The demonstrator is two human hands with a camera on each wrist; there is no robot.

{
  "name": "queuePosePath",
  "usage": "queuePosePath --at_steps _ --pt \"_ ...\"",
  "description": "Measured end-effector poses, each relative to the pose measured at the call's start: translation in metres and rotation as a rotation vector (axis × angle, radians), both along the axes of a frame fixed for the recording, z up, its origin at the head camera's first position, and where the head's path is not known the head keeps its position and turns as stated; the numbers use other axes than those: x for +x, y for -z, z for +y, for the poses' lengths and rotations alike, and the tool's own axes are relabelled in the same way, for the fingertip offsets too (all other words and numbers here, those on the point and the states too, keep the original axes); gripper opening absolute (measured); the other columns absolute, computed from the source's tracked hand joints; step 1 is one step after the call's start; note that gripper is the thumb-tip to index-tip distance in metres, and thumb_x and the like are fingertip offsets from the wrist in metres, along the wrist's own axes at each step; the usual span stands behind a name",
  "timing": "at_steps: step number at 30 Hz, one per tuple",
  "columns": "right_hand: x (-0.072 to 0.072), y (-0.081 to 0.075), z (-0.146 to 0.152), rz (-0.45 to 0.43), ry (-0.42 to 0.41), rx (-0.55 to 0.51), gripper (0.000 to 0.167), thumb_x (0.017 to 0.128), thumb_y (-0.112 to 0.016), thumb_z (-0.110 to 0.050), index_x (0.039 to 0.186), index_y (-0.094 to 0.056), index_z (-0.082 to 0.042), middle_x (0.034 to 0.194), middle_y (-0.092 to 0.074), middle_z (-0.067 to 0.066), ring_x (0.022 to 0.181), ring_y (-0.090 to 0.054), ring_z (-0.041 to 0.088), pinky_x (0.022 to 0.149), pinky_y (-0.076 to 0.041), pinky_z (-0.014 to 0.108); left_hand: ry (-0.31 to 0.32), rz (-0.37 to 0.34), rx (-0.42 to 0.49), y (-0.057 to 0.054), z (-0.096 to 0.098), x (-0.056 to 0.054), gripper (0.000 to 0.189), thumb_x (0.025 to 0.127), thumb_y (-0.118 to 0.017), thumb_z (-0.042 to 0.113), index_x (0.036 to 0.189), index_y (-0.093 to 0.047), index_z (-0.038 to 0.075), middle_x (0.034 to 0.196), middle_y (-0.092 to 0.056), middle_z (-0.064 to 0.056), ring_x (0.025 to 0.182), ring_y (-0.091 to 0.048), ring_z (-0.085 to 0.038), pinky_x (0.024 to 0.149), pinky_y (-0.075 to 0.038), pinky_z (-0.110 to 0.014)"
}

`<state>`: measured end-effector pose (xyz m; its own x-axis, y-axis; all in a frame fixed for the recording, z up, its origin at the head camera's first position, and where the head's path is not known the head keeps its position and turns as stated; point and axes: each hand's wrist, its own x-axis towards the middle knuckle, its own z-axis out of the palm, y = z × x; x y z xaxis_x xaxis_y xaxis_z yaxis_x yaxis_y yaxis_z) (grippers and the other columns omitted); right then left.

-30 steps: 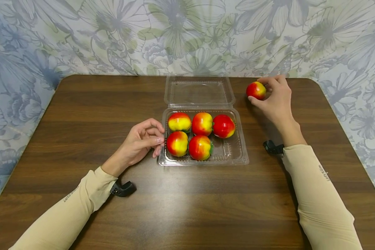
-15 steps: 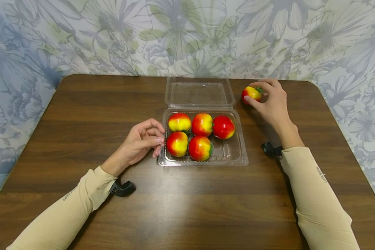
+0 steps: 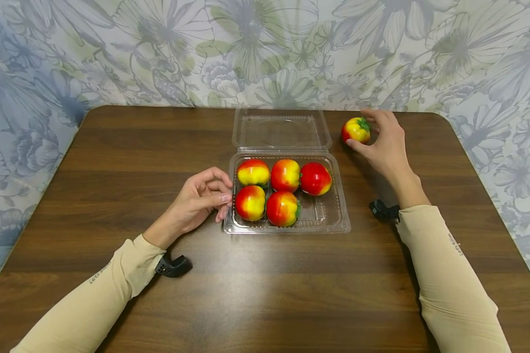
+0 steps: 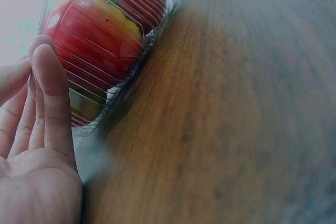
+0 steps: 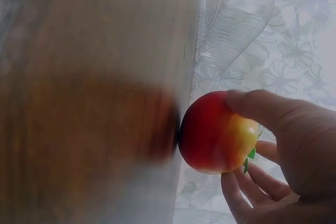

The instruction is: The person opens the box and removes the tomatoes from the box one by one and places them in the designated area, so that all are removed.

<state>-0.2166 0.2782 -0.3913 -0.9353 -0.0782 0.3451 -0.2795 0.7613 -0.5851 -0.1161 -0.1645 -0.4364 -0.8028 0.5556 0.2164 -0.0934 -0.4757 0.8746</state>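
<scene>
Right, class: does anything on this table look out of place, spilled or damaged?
Nothing looks spilled or damaged. The odd one out is a single fruit at the table's far right, held in the right hand: five other fruits sit in the box, whose near right corner has a bare spot.

Right hand (image 3: 385, 142), thumb apart from fingers, sits farther forward than left hand (image 3: 203, 200).

fruit (image 3: 355, 131): red, yellow | tabletop (image 3: 265, 284): brown, grained | wall (image 3: 265, 54): pale, floral | sleeves (image 3: 450, 274): beige

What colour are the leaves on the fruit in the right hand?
Green leaves, clearest in the head view.
</scene>
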Motion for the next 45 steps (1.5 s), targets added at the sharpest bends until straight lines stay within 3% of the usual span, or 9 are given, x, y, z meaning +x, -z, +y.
queuePosePath --at_steps 5,9,14,19,22,24,33,45 --pt "-0.001 0.002 -0.001 -0.005 -0.011 -0.026 0.068 0.086 -0.087 -0.007 0.146 -0.055 -0.002 0.143 -0.052 0.022 0.134 -0.057 0.034 0.112 -0.051 0.052 -0.002 -0.003 -0.001 0.000 -0.002 0.001 0.025 0.099 -0.050 -0.019 0.118 -0.056 -0.003 0.087 -0.074 -0.014 0.057 -0.061 -0.024 0.051 -0.056 -0.028" --pt "-0.001 0.001 -0.001 -0.003 -0.002 -0.030 0.068 0.086 -0.088 -0.013 0.146 -0.056 -0.005 0.143 -0.054 0.020 0.133 -0.056 0.035 0.111 -0.052 0.053 -0.002 -0.008 0.004 0.000 -0.003 0.002 0.025 0.099 -0.050 -0.020 0.118 -0.056 -0.003 0.087 -0.074 -0.014 0.057 -0.062 -0.024 0.051 -0.056 -0.028" --pt "0.000 -0.002 0.003 0.096 0.026 -0.047 0.064 0.086 -0.088 -0.018 0.143 -0.062 -0.009 0.141 -0.061 0.015 0.131 -0.057 0.034 0.110 -0.052 0.052 -0.001 -0.011 -0.006 0.000 0.000 0.001 0.024 0.099 -0.051 -0.019 0.117 -0.055 -0.004 0.088 -0.073 -0.014 0.057 -0.062 -0.023 0.051 -0.057 -0.028" --pt "0.000 -0.007 0.006 0.239 0.050 -0.089 0.055 0.085 -0.089 -0.017 0.135 -0.068 -0.009 0.134 -0.067 0.011 0.126 -0.059 0.029 0.104 -0.049 0.034 -0.002 -0.028 -0.032 -0.001 0.004 -0.001 0.024 0.099 -0.051 -0.019 0.117 -0.055 -0.003 0.087 -0.073 -0.013 0.057 -0.062 -0.023 0.052 -0.057 -0.028" --pt "-0.001 -0.007 0.004 0.277 0.060 -0.115 0.052 0.085 -0.088 -0.018 0.133 -0.070 -0.009 0.132 -0.069 0.009 0.125 -0.061 0.026 0.102 -0.046 0.024 -0.013 -0.036 -0.034 -0.002 0.003 0.000 0.025 0.098 -0.050 -0.020 0.116 -0.055 -0.003 0.086 -0.073 -0.014 0.056 -0.063 -0.023 0.051 -0.057 -0.028" --pt "-0.001 -0.007 0.001 0.291 0.064 -0.136 0.050 0.086 -0.087 -0.017 0.132 -0.070 -0.009 0.131 -0.070 0.008 0.124 -0.061 0.025 0.102 -0.047 0.024 -0.016 -0.038 -0.034 -0.003 0.002 0.001 0.025 0.098 -0.050 -0.020 0.116 -0.055 -0.003 0.086 -0.073 -0.014 0.056 -0.063 -0.023 0.051 -0.057 -0.028" --pt "0.002 -0.007 -0.009 0.299 0.045 -0.169 0.047 0.088 -0.085 -0.015 0.131 -0.070 -0.008 0.131 -0.071 0.007 0.124 -0.063 0.025 0.105 -0.051 0.038 -0.006 -0.024 -0.023 -0.002 0.000 0.001 0.024 0.098 -0.052 -0.019 0.116 -0.055 -0.004 0.088 -0.073 -0.014 0.057 -0.063 -0.023 0.051 -0.057 -0.028" --pt "0.013 -0.011 -0.028 0.262 -0.033 -0.216 0.040 0.088 -0.084 -0.011 0.126 -0.073 -0.008 0.125 -0.074 0.006 0.114 -0.066 0.024 0.101 -0.051 0.021 0.003 -0.012 0.001 -0.002 0.000 0.000 0.024 0.099 -0.051 -0.019 0.117 -0.055 -0.004 0.088 -0.074 -0.013 0.057 -0.063 -0.022 0.051 -0.057 -0.028"
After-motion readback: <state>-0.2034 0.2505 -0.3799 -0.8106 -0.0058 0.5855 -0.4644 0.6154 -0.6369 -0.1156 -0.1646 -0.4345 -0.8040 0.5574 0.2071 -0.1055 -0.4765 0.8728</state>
